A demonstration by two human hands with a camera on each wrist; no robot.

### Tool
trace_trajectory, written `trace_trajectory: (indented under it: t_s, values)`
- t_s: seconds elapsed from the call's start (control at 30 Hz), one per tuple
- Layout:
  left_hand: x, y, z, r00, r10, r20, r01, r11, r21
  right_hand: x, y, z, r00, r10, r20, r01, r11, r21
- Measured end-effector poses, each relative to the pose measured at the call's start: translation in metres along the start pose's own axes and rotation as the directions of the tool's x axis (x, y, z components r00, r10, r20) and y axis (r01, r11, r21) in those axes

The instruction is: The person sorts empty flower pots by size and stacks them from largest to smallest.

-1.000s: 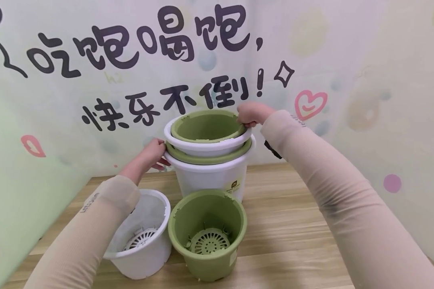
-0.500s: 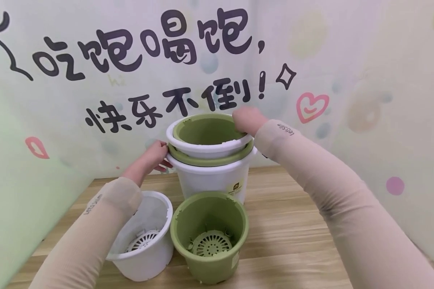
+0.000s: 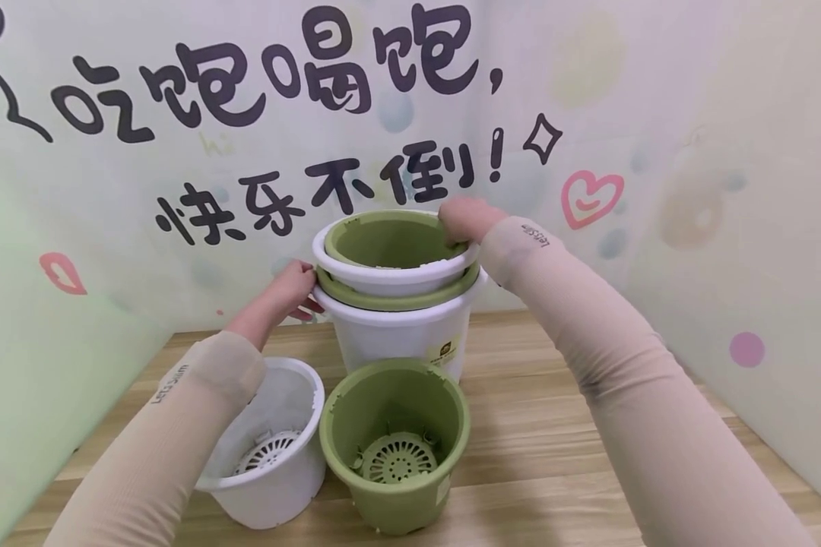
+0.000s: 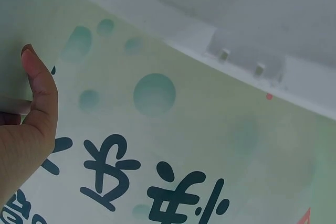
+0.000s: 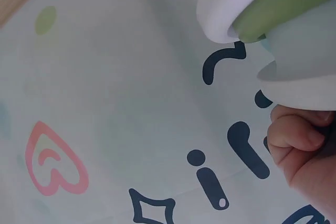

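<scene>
Flower pots stand nested in a stack, white and green by turns. A green pot (image 3: 383, 241) is on top, inside a white pot (image 3: 391, 280). Below them, another green pot (image 3: 393, 299) sits in a larger white pot (image 3: 376, 342) with a yellow label. My left hand (image 3: 293, 289) holds the large white pot's rim on the left, its fingers below the rim. On the right, my right hand (image 3: 467, 219) grips the rim of the top green pot. In the right wrist view its fingers (image 5: 294, 129) are curled just beside a white rim.
In front of the stack stand a white pot (image 3: 274, 497) and a green pot (image 3: 390, 501), both with slotted bottoms. My left sleeve partly covers the white one. Behind the wooden table (image 3: 540, 456) rises a wall (image 3: 629, 91) with large black lettering.
My right hand has shifted slightly left, its fingers now reaching inside the top green pot's rim. The left hand keeps its place, and the pots stay nested.
</scene>
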State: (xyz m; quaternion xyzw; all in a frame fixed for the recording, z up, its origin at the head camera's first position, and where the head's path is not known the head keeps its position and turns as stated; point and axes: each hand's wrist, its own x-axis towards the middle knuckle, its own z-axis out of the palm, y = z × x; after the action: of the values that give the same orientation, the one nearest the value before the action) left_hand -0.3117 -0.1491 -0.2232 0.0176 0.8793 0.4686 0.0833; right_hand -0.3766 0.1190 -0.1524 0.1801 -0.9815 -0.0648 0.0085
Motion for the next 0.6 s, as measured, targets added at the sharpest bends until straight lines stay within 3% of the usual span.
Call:
trace_trajectory:
  t_s: [0.23, 0.33, 0.43, 0.6]
  values:
    - [-0.002, 0.0, -0.001, 1.0, 0.004, 0.003, -0.004, 1.0, -0.006, -0.004, 0.0, 0.004, 0.998, -0.04, -0.045, 0.041, 0.999, 0.031]
    - [-0.002, -0.001, 0.0, 1.0, 0.003, 0.004, -0.003, 1.0, -0.013, -0.01, 0.003, 0.006, 0.993, -0.061, -0.098, 0.074, 0.988, 0.134]
    - [-0.002, -0.002, 0.0, 1.0, 0.006, 0.006, -0.005, 1.0, -0.019, -0.017, 0.007, 0.007, 0.987, -0.041, -0.157, 0.087, 0.952, 0.295]
    - [-0.002, 0.0, 0.001, 1.0, 0.017, 0.004, -0.017, 1.0, -0.009, -0.045, 0.012, 0.006, 0.971, 0.006, -0.241, 0.12, 0.854, 0.507]
